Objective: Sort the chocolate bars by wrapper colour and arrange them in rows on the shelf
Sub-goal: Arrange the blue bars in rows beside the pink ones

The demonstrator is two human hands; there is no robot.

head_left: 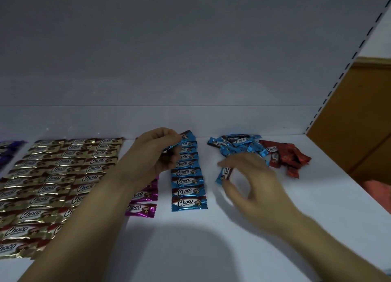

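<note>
On the white shelf (190,250) a column of blue-wrapped bars (188,175) runs from front to back. My left hand (156,152) pinches a blue bar (186,138) at the far end of that column. My right hand (249,180) pinches another blue bar (224,173) between thumb and forefinger, just in front of a loose heap of blue bars (237,146). Right of that heap lies a small pile of red bars (287,156). Magenta bars (143,199) form a column partly hidden under my left forearm.
Gold bars (53,182) fill several rows on the left, with purple bars (8,148) at the far left edge. The shelf's back wall (169,59) is plain white. A slotted upright (330,95) and brown board (349,122) close the right side.
</note>
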